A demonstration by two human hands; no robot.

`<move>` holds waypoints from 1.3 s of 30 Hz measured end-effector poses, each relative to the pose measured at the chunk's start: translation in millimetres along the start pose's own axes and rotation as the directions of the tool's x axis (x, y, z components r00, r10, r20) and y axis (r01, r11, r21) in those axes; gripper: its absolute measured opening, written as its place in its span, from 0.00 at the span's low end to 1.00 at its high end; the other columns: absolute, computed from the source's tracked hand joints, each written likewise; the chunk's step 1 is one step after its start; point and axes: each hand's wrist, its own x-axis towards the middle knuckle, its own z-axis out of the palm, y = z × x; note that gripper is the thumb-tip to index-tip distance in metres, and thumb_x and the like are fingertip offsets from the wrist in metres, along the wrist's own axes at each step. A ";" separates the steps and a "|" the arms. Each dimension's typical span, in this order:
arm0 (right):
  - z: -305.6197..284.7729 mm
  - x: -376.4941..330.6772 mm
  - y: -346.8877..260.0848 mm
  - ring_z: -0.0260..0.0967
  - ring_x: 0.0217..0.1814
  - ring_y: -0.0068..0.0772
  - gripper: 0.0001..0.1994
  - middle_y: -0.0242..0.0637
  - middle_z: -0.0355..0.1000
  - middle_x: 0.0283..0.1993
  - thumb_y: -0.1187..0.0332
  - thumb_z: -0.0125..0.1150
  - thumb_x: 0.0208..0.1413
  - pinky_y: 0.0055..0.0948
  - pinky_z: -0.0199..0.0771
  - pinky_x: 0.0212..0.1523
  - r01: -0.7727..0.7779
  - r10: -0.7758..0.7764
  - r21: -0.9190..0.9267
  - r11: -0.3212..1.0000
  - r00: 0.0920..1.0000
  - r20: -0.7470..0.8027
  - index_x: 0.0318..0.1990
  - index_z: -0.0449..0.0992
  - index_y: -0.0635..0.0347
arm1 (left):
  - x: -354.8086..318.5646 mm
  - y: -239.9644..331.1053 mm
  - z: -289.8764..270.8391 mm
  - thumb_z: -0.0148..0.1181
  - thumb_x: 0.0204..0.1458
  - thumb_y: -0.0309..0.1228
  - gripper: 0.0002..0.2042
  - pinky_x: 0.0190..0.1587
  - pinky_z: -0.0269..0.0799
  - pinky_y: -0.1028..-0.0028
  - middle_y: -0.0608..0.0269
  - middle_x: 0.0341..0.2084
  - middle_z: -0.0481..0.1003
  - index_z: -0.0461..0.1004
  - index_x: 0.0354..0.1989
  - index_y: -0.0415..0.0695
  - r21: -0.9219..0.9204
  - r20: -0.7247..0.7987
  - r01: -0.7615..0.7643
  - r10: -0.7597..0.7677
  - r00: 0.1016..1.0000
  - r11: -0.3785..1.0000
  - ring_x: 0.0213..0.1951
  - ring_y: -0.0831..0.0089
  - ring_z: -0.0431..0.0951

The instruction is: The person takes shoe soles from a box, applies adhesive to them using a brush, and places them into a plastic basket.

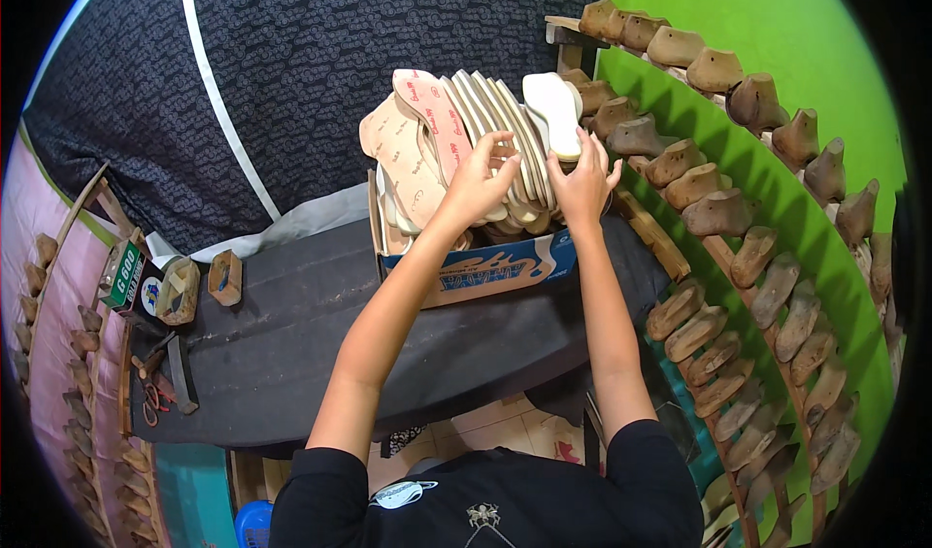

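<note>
A cardboard box (505,274) with blue printing stands on the dark-covered table, packed with several foot-shaped insoles (481,111) set on edge in a row. Toward the left of the row, tan insoles with red print (403,150) lean at an angle. A white insole (551,111) rises at the right end. Above the middle of the stack is my left hand (481,177), its fingers curled but apart, with nothing visible in them. My right hand (583,184) rests at the lower edge of the white insole, fingers spread; whether it grips anything is hidden.
Wooden shoe lasts (718,213) fill curved racks along the green wall at right; more lasts (83,344) hang at far left. On the table's left lie scissors (150,407), small wooden boxes (225,278) and a green box (121,274). A dark patterned curtain (320,82) hangs behind.
</note>
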 end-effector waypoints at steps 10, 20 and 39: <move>-21.8 -6.2 6.7 0.55 0.56 0.41 0.22 0.43 0.62 0.50 0.68 0.57 0.40 0.40 0.49 0.57 0.281 -0.243 0.172 0.944 0.946 -0.213 0.48 0.65 0.60 | -0.1 6.0 -4.2 0.50 0.49 0.37 0.24 0.38 0.65 0.79 0.53 0.43 0.66 0.56 0.52 0.38 -0.245 0.057 0.192 -0.184 0.981 0.950 0.42 0.73 0.68; -22.7 -13.9 28.4 0.54 0.57 0.49 0.22 0.46 0.60 0.53 0.74 0.57 0.39 0.41 0.54 0.55 0.436 -0.374 0.312 0.844 0.896 -0.240 0.47 0.65 0.63 | 58.3 3.6 6.9 0.53 0.44 0.42 0.32 0.53 0.55 0.69 0.41 0.49 0.59 0.53 0.52 0.29 -0.017 -0.174 0.052 -0.054 0.983 0.999 0.52 0.57 0.61; -42.5 -50.9 22.3 0.57 0.53 0.44 0.23 0.45 0.60 0.52 0.77 0.61 0.34 0.35 0.62 0.52 0.705 -0.658 0.237 0.669 0.709 -0.255 0.44 0.69 0.54 | 69.3 13.1 19.7 0.61 0.35 0.53 0.50 0.49 0.59 0.65 0.41 0.50 0.57 0.40 0.57 0.32 -0.244 -0.172 0.173 -0.218 0.961 0.954 0.53 0.58 0.59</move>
